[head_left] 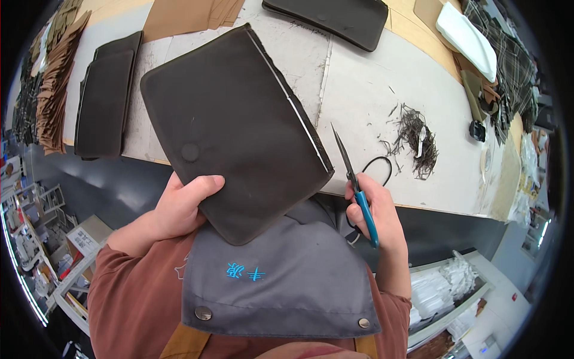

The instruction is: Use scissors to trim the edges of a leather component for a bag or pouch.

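Note:
My left hand (194, 198) is closed on the near left side of a dark brown leather panel (221, 119), thumb on top and fingers hidden beneath. The panel is tilted, with rounded corners on its left, a round bump near its lower left, and a pale line along its raw right edge. In my right hand (378, 209) are scissors (362, 194) with teal handles, their narrow blades pointing up and away, close together just right of the panel's edge. A black cord loop (382, 160) hangs by that hand.
Dark leather pieces (107, 102) lie stacked on the table at left; another dark piece (335, 21) lies at the back. Trimmed dark scraps (415, 140) form a pile on the grey table (359, 96). Farther right are a white tray (469, 39) and plaid cloth (508, 66).

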Motion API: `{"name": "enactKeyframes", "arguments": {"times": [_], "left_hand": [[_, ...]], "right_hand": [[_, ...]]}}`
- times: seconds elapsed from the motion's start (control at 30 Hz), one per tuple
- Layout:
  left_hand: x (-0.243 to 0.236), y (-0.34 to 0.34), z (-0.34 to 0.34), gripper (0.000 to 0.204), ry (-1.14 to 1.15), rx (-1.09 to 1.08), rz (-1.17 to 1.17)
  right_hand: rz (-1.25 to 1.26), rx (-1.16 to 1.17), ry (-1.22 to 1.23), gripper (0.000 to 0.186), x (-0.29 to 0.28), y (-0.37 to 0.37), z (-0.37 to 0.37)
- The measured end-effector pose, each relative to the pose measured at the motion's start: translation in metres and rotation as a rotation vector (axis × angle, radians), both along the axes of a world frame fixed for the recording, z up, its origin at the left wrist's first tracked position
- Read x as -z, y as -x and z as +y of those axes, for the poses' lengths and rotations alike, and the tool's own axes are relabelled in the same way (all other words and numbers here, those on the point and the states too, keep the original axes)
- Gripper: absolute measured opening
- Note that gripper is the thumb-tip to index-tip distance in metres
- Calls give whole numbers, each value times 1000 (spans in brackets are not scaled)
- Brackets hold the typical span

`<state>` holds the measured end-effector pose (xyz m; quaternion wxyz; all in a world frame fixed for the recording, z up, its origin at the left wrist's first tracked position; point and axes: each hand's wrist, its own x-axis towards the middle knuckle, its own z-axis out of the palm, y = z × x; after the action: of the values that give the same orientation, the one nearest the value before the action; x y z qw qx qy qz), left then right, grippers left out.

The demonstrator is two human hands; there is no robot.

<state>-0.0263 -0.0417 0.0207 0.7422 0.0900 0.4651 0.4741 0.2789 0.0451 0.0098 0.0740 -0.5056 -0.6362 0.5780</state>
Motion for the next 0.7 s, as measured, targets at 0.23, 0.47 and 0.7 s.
{"name": "enactKeyframes", "arguments": {"times": [0.23,0.47,0.7], "left_hand": [[-4,-3,4,38,37,38,-21],[-3,0,4,38,50,60,-11],[-1,0,6,38,55,77,-19]], "right_hand": [[12,-32,86,60,-1,4,-2],[-22,-20,42,61,1,7,-4],[-12,3,-28,68,8,4,-5]]}}
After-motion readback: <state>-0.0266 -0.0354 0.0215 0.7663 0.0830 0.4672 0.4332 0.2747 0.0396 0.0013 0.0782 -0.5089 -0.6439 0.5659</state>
